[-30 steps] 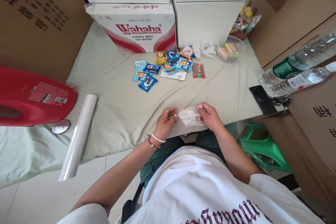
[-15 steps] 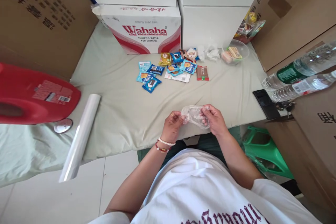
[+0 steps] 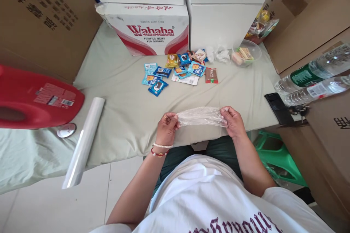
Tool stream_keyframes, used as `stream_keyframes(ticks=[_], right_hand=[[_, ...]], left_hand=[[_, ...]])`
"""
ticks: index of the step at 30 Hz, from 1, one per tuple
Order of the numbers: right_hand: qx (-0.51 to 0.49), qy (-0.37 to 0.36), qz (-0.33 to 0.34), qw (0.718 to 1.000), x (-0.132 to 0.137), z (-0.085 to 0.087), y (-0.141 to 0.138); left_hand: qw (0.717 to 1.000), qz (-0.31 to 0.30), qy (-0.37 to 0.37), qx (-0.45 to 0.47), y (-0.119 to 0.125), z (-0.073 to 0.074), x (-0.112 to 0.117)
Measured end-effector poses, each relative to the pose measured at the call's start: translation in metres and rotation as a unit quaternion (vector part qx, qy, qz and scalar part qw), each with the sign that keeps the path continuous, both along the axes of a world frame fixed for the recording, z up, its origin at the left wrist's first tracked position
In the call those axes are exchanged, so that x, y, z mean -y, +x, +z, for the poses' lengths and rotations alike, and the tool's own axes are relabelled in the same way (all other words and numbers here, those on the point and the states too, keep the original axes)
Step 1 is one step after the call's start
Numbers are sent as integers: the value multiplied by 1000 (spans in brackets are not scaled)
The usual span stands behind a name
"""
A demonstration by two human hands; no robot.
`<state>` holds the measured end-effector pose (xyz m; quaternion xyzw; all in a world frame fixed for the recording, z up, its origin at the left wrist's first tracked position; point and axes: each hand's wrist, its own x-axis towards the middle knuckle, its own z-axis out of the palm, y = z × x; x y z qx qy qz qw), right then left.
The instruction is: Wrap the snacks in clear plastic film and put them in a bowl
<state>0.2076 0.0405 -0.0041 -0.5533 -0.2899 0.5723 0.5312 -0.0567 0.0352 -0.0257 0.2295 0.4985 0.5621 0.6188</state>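
A gathered, crinkled strip of clear plastic film point(image 3: 202, 116) is stretched sideways above the near edge of the cloth-covered table. My left hand point(image 3: 167, 127) pinches its left end, with a ring and two bracelets on that arm. At the opposite end, my right hand point(image 3: 233, 121) grips the film between thumb and fingers. Beyond both hands lies a loose pile of small wrapped snacks, among them blue packets point(image 3: 158, 86), a yellow packet point(image 3: 172, 60) and a brown-and-red packet point(image 3: 211, 75). Crumpled clear plastic point(image 3: 222, 54) sits beside a clear bowl point(image 3: 257, 52) holding snacks.
A Wahaha carton point(image 3: 153, 29) and white boxes point(image 3: 218, 25) line the back. On the left are a red jug point(image 3: 38, 98) and a clear film roll point(image 3: 83, 142) overhanging the edge. Water bottles point(image 3: 308, 74), a phone point(image 3: 279, 108) and keys point(image 3: 300, 110) lie right, above a green stool point(image 3: 281, 156).
My hands have moved apart, the left one further left and the right one slightly right. The film between them went from a bunched loop to a long, pulled strip.
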Motion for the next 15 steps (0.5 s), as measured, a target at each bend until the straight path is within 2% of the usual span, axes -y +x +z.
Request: stream_keyframes(ticks=[3, 5, 6, 8, 9, 11, 13, 15], right_hand=[[4, 7, -24, 1000, -1, 1, 10], [5, 13, -16, 1000, -3, 6, 16], [6, 12, 6, 1000, -4, 10, 19], [7, -4, 94, 996, -7, 19, 22], [7, -14, 151, 988, -10, 25, 22], [0, -29, 268, 963, -18, 37, 17], [-8, -29, 369, 929, -29, 49, 10], [-9, -16, 426, 904, -42, 59, 3]], left_hand=[[998, -11, 15, -52, -14, -2, 1], [993, 1, 27, -113, -28, -2, 2], [989, 12, 38, -145, -35, 0, 2], [977, 10, 77, -199, -42, 8, 1], [970, -14, 105, -220, -42, 14, -1], [947, -104, 167, -255, -33, 30, -6], [910, -206, 224, -282, -15, 44, -13], [876, -293, 255, -287, 4, 51, -20]])
